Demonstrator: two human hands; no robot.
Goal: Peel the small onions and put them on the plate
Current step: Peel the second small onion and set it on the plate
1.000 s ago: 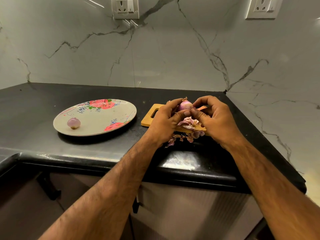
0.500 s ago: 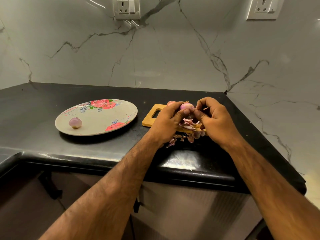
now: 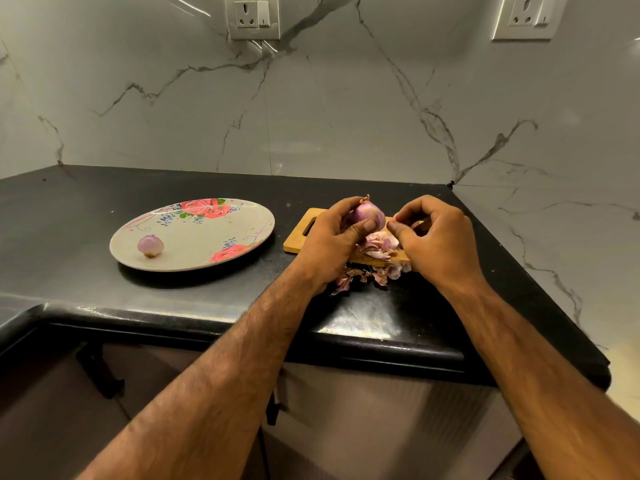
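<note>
The left hand [image 3: 332, 237] grips a small onion [image 3: 370, 216] over the board [image 3: 297, 242]. The right hand [image 3: 440, 237] beside it has fingertips pinched, contents unclear. Left of both hands, the plate [image 3: 204, 240] holds one peeled onion [image 3: 150, 244].

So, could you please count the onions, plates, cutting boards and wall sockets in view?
Onions: 2, one on the plate, one in the left hand
Plates: 1
Cutting boards: 1
Wall sockets: 2
Total: 6

Cutting board [image 3: 295, 239] mostly behind hands [image 3: 329, 244]; right pinch contents unclear.
</note>
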